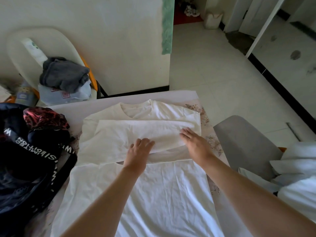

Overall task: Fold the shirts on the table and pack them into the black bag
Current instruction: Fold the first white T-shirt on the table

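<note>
Item: cream T-shirt (pixel 136 110) — mid-table, collar away, a panel folded across the chest.

Left hand (pixel 139 151): bent fingers resting on the fold, gripping nothing visible. Right hand (pixel 195 142): flat, fingers straight, pressing it.

Progress: early — folding unfinished; white shirt (pixel 153 194) nearer, unfolded.

Black bag (pixel 34 159): left, beside both.

Right table (pixel 188 94) edge close; grey chair (pixel 242 142) beyond.

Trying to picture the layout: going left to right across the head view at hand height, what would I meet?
Black fabric bag with white lettered straps → left hand → right hand → grey rounded chair → heap of white cloth.
</note>
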The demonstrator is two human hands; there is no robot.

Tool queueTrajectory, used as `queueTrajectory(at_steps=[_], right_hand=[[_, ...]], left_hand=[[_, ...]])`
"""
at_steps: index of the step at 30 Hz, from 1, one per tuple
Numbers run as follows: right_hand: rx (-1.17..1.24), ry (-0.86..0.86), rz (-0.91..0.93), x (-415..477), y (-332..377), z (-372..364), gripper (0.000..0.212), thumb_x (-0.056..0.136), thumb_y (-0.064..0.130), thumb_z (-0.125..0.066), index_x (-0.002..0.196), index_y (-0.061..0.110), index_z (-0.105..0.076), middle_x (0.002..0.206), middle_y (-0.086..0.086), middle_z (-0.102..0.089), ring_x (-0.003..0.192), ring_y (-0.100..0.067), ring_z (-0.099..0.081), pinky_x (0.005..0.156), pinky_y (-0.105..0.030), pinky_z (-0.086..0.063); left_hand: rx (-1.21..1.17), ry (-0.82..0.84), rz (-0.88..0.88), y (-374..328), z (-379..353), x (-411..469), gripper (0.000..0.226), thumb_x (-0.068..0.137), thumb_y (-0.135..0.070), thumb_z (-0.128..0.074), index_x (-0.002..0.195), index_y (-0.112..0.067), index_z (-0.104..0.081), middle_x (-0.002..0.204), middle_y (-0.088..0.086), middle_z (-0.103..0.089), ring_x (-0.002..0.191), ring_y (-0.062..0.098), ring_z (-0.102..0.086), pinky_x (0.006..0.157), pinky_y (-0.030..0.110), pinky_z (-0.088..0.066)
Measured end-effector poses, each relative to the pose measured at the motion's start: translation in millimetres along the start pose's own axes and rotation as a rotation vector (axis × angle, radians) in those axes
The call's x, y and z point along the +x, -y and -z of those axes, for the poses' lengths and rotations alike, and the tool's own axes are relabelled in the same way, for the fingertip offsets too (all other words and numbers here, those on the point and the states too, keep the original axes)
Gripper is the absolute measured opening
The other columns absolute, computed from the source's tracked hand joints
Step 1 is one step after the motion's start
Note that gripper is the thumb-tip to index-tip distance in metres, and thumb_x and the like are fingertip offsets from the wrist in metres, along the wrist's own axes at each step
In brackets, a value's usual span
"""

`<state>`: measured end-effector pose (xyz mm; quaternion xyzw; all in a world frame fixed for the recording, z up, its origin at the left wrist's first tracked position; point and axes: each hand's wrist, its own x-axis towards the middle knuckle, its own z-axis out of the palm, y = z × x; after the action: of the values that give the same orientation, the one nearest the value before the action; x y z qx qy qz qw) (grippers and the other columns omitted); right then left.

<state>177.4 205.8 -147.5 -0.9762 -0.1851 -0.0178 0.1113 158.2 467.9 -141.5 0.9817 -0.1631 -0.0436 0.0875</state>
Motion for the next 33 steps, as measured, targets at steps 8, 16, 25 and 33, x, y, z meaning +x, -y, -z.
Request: queueTrajectory(at_steps=[8, 16, 25, 33], right_hand=[[-0.086, 0.245, -0.079, -53, 0, 4, 0.072, 0.089, 0.006, -0.054, 0.155, 0.017, -0.028, 0.164, -0.008, -0.017, 0.151, -0.031, -0.015, 0.121, -0.05, -0.019], [0.07, 0.261, -0.58, -174, 68, 21, 0.055, 0.096, 0.019, -0.046, 0.149, 0.022, -0.03, 0.144, -0.005, -0.036, 0.129, -0.024, -0.038, 0.106, -0.036, -0.039], [0.292, 0.252, -0.931, -280, 119, 26, 0.045, 0.095, 0.026, -0.054, 0.138, 0.02, -0.041, 0.121, -0.001, -0.055, 0.1, -0.021, -0.06, 0.073, -0.03, -0.045], [0.583, 0.159, -0.83, -243, 160, 72, 0.043, 0.091, 0.021, -0.059, 0.127, 0.026, -0.037, 0.094, -0.001, -0.054, 0.078, -0.02, -0.058, 0.063, -0.03, -0.045]], left_hand=[[-0.111, 0.126, 0.058, -18, 3, -23, 0.041, 0.086, -0.026, -0.057, 0.127, -0.031, -0.055, 0.122, -0.006, -0.048, 0.115, 0.018, -0.044, 0.098, 0.032, -0.039], [-0.189, 0.262, -0.132, -79, 7, -101, 0.052, 0.095, -0.035, -0.05, 0.146, -0.033, -0.04, 0.153, -0.008, -0.033, 0.14, 0.015, -0.028, 0.115, 0.032, -0.023], [-0.137, 0.435, -0.263, -111, -14, -194, 0.061, 0.095, -0.046, -0.048, 0.151, -0.032, -0.028, 0.163, -0.002, -0.006, 0.15, 0.019, -0.002, 0.121, 0.043, -0.016], [-0.493, 0.613, -0.12, -119, 20, -222, 0.085, 0.078, -0.068, -0.062, 0.149, -0.038, -0.028, 0.151, -0.012, -0.038, 0.138, 0.011, -0.037, 0.113, 0.035, -0.033]])
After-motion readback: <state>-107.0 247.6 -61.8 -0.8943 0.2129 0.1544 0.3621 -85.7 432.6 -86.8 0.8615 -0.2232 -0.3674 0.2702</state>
